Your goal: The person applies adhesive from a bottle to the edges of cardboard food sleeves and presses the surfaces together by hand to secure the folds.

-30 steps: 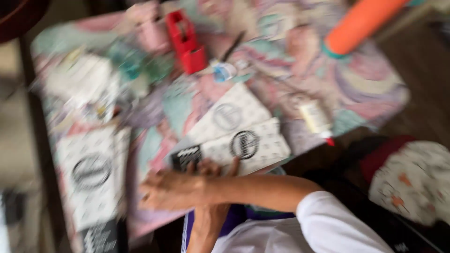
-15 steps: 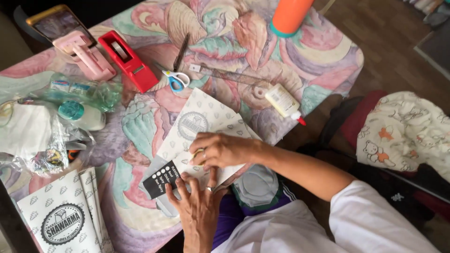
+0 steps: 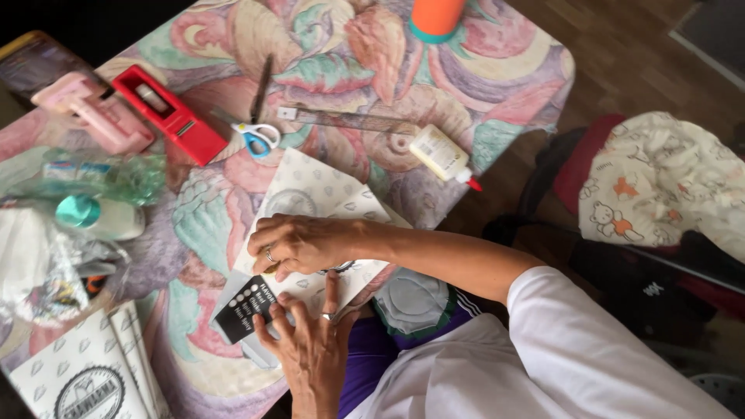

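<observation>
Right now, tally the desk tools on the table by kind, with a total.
Scissors: 1
Glue bottle: 1
Ruler: 1
Red stapler: 1
Pink tape dispenser: 1
Total: 5

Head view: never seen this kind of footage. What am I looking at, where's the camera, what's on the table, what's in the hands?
There is no machine here. A camera worn on a person's head looks down at their own two bare hands, so there is only this one view.

The right hand presses flat on a white printed paper bag, while the left hand holds down the bag's black label end at the table edge. Neither hand grips a tool.

The table has a colourful patterned cloth. On it lie scissors with blue handles, a glue bottle with a red tip, a red tape dispenser, a pink stapler-like tool and more printed bags.
</observation>
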